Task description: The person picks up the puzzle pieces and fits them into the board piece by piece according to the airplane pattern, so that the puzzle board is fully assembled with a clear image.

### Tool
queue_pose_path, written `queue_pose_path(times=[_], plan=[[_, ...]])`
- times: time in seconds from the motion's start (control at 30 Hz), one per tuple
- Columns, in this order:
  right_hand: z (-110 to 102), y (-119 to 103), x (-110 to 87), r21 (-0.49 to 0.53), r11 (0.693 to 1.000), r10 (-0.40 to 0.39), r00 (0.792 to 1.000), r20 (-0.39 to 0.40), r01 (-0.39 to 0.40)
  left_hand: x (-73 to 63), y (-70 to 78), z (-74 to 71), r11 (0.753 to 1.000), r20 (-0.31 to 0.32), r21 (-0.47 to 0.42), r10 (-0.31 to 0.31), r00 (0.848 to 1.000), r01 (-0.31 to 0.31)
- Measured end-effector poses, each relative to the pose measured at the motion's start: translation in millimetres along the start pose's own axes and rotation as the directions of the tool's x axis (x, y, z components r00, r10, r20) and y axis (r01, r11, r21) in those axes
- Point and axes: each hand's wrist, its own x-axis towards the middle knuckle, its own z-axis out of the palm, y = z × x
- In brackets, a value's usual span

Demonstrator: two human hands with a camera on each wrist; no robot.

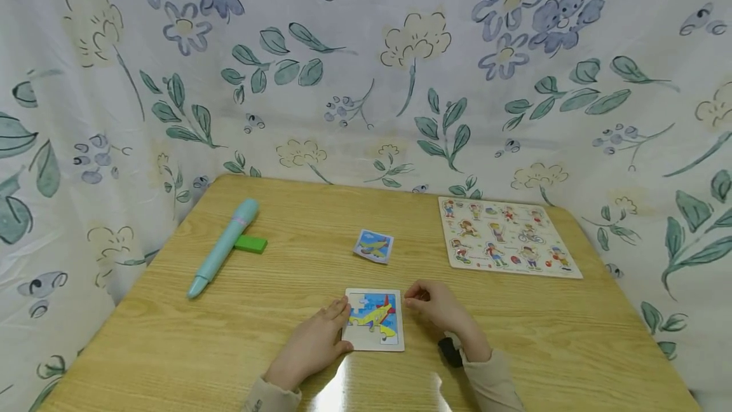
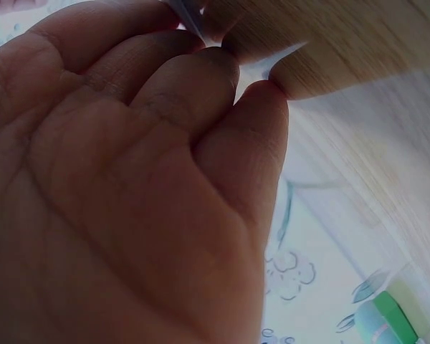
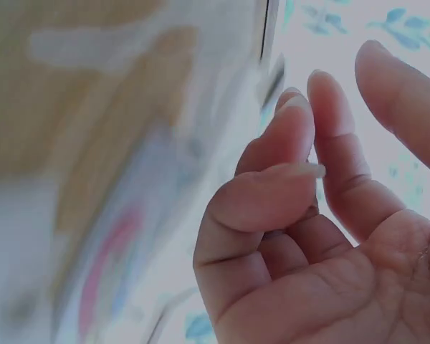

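Note:
A small square jigsaw puzzle board (image 1: 374, 346) with a yellow airplane on blue lies flat on the table in the head view. Pale bare areas show at its upper left and along its bottom. My left hand (image 1: 314, 343) rests along the board's left edge, fingers straight and thumb by the lower left corner. Just off the upper right edge, my right hand (image 1: 443, 310) hovers with loosely bent fingers. The right wrist view shows nothing between the fingers (image 3: 272, 197) of that hand. Past the board lies a small picture card (image 1: 374, 246) with the same airplane.
At the back right lies a wooden board (image 1: 509, 237) with several sports figures. A teal pen-shaped stick (image 1: 223, 250) lies at the left, against a green block (image 1: 250, 244). The wooden table (image 1: 309, 227) ends at a flowered cloth (image 1: 366, 113).

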Motion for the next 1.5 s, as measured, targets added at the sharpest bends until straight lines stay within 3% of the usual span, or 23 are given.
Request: queue_pose_path(times=[0.27,0.47,0.73,0.93,1.23,1.5], plan=[[-30,26,-23.3,-0.015,0.996,0.091,0.987,-0.134,-0.093,1.2,0.0,3.1,1.0,-0.004,0.001,-0.002,1.0,0.002],[-39,40,-37.5,-0.03,0.994,0.098,0.988,-0.118,-0.102,1.8,0.2,3.3,1.0,-0.011,-0.006,0.007,1.0,-0.007],[-36,35,-38.0,-0.137,0.98,0.128,0.984,-0.125,-0.145,1.5,-1.6,5.3,1.0,-0.015,-0.001,0.012,1.0,-0.012],[-36,31,-36.9,-0.104,0.987,0.11,0.989,-0.102,-0.121,2.2,-1.1,4.8,1.0,-0.014,0.01,0.016,1.0,-0.016],[-34,34,-31.4,0.056,0.997,0.064,0.997,-0.053,-0.061,1.7,-0.4,3.1,1.0,-0.006,0.008,0.013,1.0,-0.013],[-31,33,-24.5,-0.035,0.998,0.05,0.999,0.006,-0.049,1.3,-0.5,2.6,1.0,0.001,0.01,0.006,1.0,-0.006]])
